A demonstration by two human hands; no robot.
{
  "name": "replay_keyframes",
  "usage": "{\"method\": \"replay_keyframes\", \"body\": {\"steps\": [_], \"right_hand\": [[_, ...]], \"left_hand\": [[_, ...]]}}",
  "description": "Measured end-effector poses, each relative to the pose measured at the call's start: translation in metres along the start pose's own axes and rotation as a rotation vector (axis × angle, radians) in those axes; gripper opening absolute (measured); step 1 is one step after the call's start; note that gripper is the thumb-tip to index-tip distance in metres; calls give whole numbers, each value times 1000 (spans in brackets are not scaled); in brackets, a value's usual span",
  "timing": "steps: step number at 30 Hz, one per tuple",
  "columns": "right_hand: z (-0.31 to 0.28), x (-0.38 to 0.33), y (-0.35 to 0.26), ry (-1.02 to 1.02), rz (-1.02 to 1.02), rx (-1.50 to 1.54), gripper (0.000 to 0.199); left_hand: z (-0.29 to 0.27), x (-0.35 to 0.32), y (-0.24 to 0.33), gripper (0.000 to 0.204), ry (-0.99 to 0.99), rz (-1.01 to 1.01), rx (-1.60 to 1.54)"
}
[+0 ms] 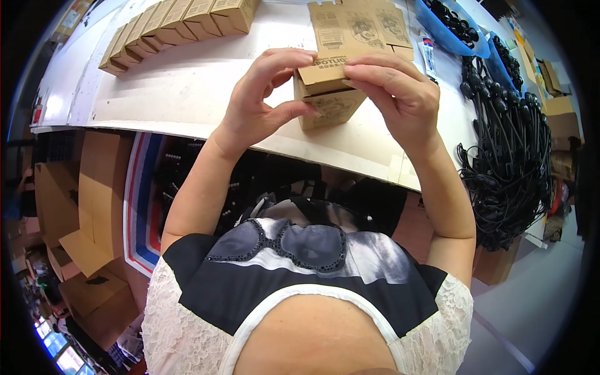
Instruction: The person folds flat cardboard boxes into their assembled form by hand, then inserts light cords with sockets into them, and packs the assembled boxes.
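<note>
A small brown cardboard box (332,111) stands upright on the white table, close to its front edge. Its printed top flap (322,76) is partly down, and a dark gap shows beneath it at the front. My left hand (265,94) grips the box's left side, fingertips on the flap and thumb against the printed front. With pinched fingers, my right hand (400,90) holds the flap's right edge. Just behind the box lies an unfolded cardboard blank (359,28) printed with drawings.
At the far left of the table (181,87) is a row of several closed cardboard boxes (181,25). A small tube (428,56) lies at right, near blue bags (453,28) of black parts. Bundled black cables (503,156) hang beyond my right arm. Large open cartons (97,194) stand lower left.
</note>
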State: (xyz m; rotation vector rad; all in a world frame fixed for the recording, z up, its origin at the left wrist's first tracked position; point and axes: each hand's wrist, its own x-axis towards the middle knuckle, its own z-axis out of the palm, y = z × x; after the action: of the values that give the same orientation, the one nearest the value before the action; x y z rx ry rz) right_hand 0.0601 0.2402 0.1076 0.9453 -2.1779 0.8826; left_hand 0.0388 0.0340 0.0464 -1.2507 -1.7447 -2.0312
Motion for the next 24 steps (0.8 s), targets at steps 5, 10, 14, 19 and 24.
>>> {"method": "replay_keyframes", "body": {"steps": [5,10,14,19,24], "right_hand": [[-4,-7,3,-125,-120,-25,18],[-7,-21,8,-160,-128,2,25],[-1,-27,12,-2,455,453,66],[20,9,-13,-396,696,618,75],[32,68,14,-214,715,263,82]], "left_hand": [[1,1,5,29,-28,158,322],[9,-2,15,24,10,120,373],[0,-10,4,22,302,-56,-29],[-29,-17,11,28,301,-36,-240],[-67,-20,16,50,553,-86,251]]}}
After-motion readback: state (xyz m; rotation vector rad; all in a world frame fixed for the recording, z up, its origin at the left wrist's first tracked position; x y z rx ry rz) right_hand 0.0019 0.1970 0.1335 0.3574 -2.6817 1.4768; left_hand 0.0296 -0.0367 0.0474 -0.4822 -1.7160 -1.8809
